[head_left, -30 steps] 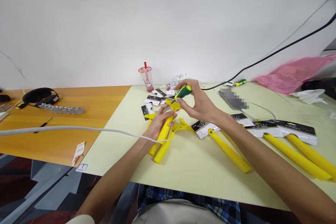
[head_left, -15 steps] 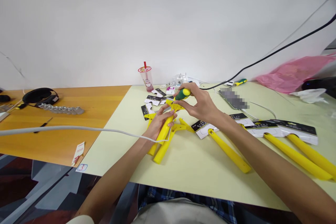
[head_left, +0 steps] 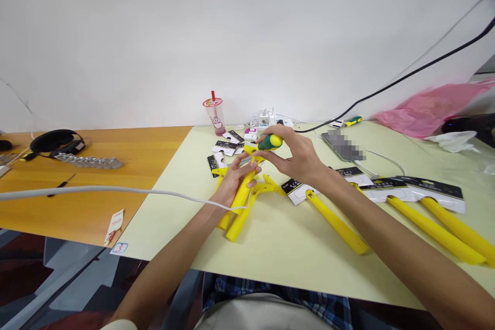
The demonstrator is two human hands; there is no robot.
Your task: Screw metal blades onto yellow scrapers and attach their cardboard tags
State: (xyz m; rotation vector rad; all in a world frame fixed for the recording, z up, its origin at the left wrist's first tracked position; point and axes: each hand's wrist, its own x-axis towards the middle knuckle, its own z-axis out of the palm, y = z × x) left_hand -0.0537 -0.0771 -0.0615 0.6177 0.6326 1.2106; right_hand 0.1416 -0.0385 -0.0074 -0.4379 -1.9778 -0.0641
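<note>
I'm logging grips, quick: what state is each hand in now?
Left hand: closed, holding a long yellow plastic piece.
Right hand: closed, holding a rounded green-and-yellow tool handle.

A plain white wall (head_left: 232, 26) rises behind a pale yellow-green tabletop (head_left: 294, 263), lit softly and evenly. Against the tabletop's left side stands an orange-brown wood-grain desk (head_left: 127, 149), a straight seam between the two, while a sticker (head_left: 119, 248) numbered 3 marks the tabletop's near left corner. Below and left of the tabletop, the dim floor (head_left: 77, 319) shows dark red.
</note>
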